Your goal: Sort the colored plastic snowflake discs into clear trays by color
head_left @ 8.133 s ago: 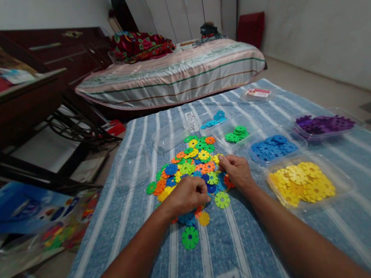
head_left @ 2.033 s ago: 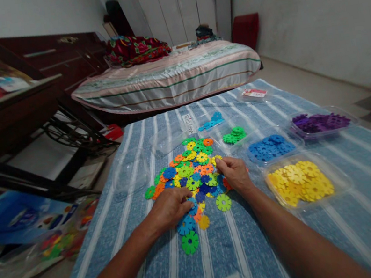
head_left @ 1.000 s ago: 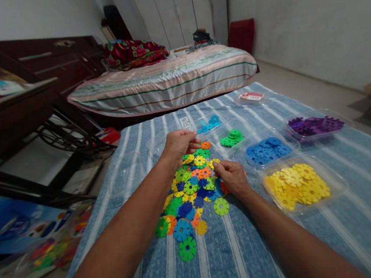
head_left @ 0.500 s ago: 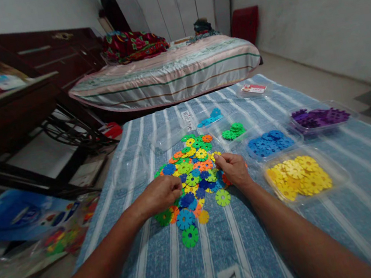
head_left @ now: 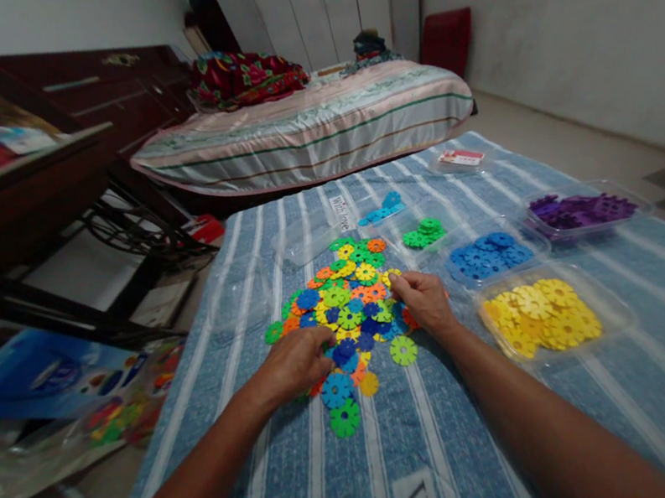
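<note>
A loose pile of flower-shaped plastic discs [head_left: 349,314] in green, yellow, orange and blue lies on the striped cloth between my hands. My left hand [head_left: 301,361] is at the pile's near left side, fingers curled in beside dark blue discs [head_left: 345,355]; what its fingertips hold, if anything, is hidden. On the pile's right side, my right hand [head_left: 425,300] has thumb and forefinger pinched at the edge of a yellow disc [head_left: 388,275]. A light green disc [head_left: 404,349] lies just below that hand, and a green disc [head_left: 344,418] is nearest to me.
Clear tubs to the right hold yellow discs [head_left: 541,314], blue discs [head_left: 490,255] and purple discs [head_left: 581,209]. Farther back are green discs [head_left: 422,233] and light blue discs [head_left: 382,207] in tubs. Clear containers [head_left: 238,292] stand left. A bed [head_left: 307,138] lies beyond.
My left hand has moved slightly nearer to me along the pile's left side, uncovering a green disc at the far left. My right hand stays at the yellow disc. The view shifts slightly.
</note>
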`<state>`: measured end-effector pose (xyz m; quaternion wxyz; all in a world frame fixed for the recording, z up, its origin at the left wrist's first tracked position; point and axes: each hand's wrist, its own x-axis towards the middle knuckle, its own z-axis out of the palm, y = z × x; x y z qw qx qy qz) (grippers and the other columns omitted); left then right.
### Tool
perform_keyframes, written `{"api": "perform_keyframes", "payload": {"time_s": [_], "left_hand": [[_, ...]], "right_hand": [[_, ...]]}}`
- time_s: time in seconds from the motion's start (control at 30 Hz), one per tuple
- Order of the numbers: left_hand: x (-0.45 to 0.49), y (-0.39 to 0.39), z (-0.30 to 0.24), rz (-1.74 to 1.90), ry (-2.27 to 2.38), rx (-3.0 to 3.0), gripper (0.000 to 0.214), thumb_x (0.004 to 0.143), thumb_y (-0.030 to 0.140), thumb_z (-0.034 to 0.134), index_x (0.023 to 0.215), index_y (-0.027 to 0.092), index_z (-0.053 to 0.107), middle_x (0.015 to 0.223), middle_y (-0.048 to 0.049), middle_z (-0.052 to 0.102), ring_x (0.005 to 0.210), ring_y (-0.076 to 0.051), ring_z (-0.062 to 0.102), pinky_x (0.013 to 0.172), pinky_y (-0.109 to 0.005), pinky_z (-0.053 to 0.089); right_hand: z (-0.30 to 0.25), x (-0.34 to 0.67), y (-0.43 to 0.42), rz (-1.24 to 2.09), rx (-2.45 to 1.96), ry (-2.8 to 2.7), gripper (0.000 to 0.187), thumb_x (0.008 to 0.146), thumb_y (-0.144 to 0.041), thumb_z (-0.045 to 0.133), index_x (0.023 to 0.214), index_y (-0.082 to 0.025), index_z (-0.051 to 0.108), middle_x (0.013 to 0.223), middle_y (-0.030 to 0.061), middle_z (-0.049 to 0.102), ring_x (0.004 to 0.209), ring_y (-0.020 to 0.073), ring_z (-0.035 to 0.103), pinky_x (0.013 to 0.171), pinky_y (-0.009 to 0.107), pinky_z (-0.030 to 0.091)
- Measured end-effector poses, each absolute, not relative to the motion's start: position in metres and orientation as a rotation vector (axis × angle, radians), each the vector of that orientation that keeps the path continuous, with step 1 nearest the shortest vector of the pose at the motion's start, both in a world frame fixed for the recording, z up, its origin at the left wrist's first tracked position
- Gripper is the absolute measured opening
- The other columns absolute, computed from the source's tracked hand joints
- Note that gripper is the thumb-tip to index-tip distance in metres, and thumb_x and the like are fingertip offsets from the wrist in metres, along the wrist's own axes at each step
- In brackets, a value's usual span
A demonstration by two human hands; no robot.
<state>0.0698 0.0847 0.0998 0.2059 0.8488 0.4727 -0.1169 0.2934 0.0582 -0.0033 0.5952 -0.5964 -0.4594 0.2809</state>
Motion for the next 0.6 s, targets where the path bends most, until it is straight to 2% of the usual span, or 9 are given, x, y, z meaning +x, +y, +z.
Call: {"api": "perform_keyframes", "payload": {"time_s": [0.07,0.17,0.3,0.4,0.5,0.57,0.6], "left_hand": [[0.069,0.087,0.096,-0.299,1.308,2.337,0.004,0.065,0.017,0.058,0.067,0.02,0.055,0.062,0.0039,0.057,0.062,-0.013,0.052,0.057,-0.023,0.029],[0.063,0.095,0.096,-0.279,1.294,2.246,0.011,0.064,0.022,0.057,0.059,0.019,0.048,0.056,0.0052,0.05,0.057,-0.012,0.046,0.055,-0.023,0.028],[0.057,0.113,0.109,-0.346,1.229,2.205,0.016,0.06,0.024,0.06,0.052,0.019,0.047,0.051,0.0064,0.045,0.053,-0.01,0.039,0.052,-0.023,0.025],[0.069,0.126,0.118,-0.284,1.224,2.172,0.014,0.059,0.022,0.061,0.051,0.018,0.051,0.048,0.0064,0.046,0.049,-0.009,0.041,0.049,-0.023,0.027],[0.102,0.135,0.123,-0.005,1.226,1.987,0.018,0.065,0.024,0.065,0.053,0.018,0.053,0.045,0.0057,0.049,0.045,-0.009,0.045,0.047,-0.021,0.032],[0.128,0.141,0.126,0.404,1.264,1.796,0.015,0.068,0.026,0.068,0.061,0.017,0.058,0.05,0.004,0.055,0.046,-0.008,0.049,0.048,-0.019,0.039],[0.14,0.143,0.127,0.623,1.258,1.652,0.012,0.069,0.026,0.068,0.069,0.016,0.061,0.058,0.0018,0.062,0.05,-0.009,0.055,0.051,-0.019,0.043]], "right_hand": [[-0.003,0.293,0.058,0.649,-1.382,-1.073,0.052,0.086,-0.06,0.051,0.054,-0.019,0.055,0.051,-0.003,0.048,0.054,0.0124,0.045,0.057,0.026,0.034],[-0.003,0.293,0.059,0.648,-1.381,-1.073,0.053,0.086,-0.061,0.05,0.054,-0.019,0.054,0.051,-0.0029,0.048,0.054,0.0124,0.045,0.057,0.026,0.033],[-0.004,0.292,0.06,0.649,-1.382,-1.06,0.054,0.086,-0.062,0.05,0.054,-0.019,0.053,0.051,-0.003,0.047,0.054,0.0122,0.044,0.056,0.026,0.033],[-0.005,0.292,0.061,0.646,-1.376,-1.06,0.054,0.086,-0.062,0.051,0.053,-0.02,0.053,0.051,-0.0032,0.046,0.053,0.0121,0.043,0.056,0.027,0.033],[-0.006,0.292,0.061,0.643,-1.37,-1.064,0.052,0.086,-0.061,0.052,0.054,-0.02,0.055,0.051,-0.003,0.047,0.054,0.0125,0.044,0.056,0.027,0.033],[-0.006,0.292,0.061,0.648,-1.368,-1.064,0.052,0.086,-0.06,0.052,0.054,-0.019,0.056,0.052,-0.0027,0.048,0.054,0.0128,0.044,0.056,0.027,0.033],[-0.006,0.292,0.061,0.653,-1.367,-1.064,0.052,0.086,-0.06,0.052,0.054,-0.019,0.056,0.052,-0.0025,0.048,0.054,0.0129,0.045,0.056,0.027,0.033]]}}
